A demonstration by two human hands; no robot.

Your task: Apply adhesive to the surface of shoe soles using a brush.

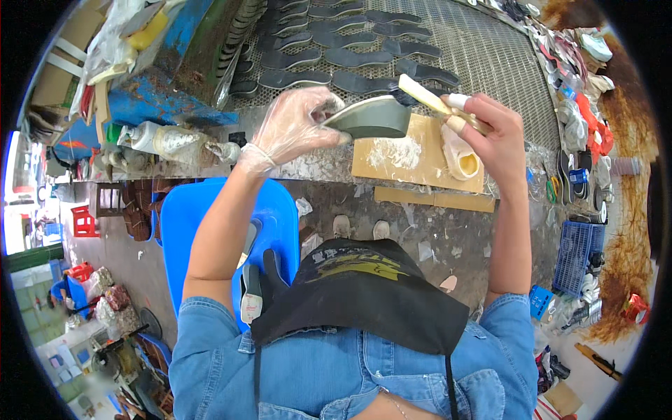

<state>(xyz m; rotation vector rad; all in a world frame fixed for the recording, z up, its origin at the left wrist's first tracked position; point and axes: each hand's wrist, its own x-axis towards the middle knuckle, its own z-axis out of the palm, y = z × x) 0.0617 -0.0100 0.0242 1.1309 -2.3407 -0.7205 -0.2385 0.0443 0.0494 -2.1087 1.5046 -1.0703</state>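
My left hand (287, 129), in a thin clear plastic glove, grips a grey-green wedge shoe sole (378, 124) by one end, holding it up over the bench. My right hand (493, 133), with white coverings on two fingers, is closed round the pale handle of a brush (423, 94). The brush's dark bristles meet or nearly meet the far end of the sole's upper edge; exact contact is hard to tell. Below the right hand, a whitish plastic container (458, 154) lies with its mouth toward me and yellowish stuff inside. It rests on a smeared cardboard sheet (365, 157).
Rows of dark soles (353, 59) lie on a mesh rack (483, 42) beyond my hands. A blue plastic bin (185, 217) with several soles (250, 283) stands below my left forearm. White bottles (168, 140) lie at the bench's left; a blue basket (575, 255) sits at right.
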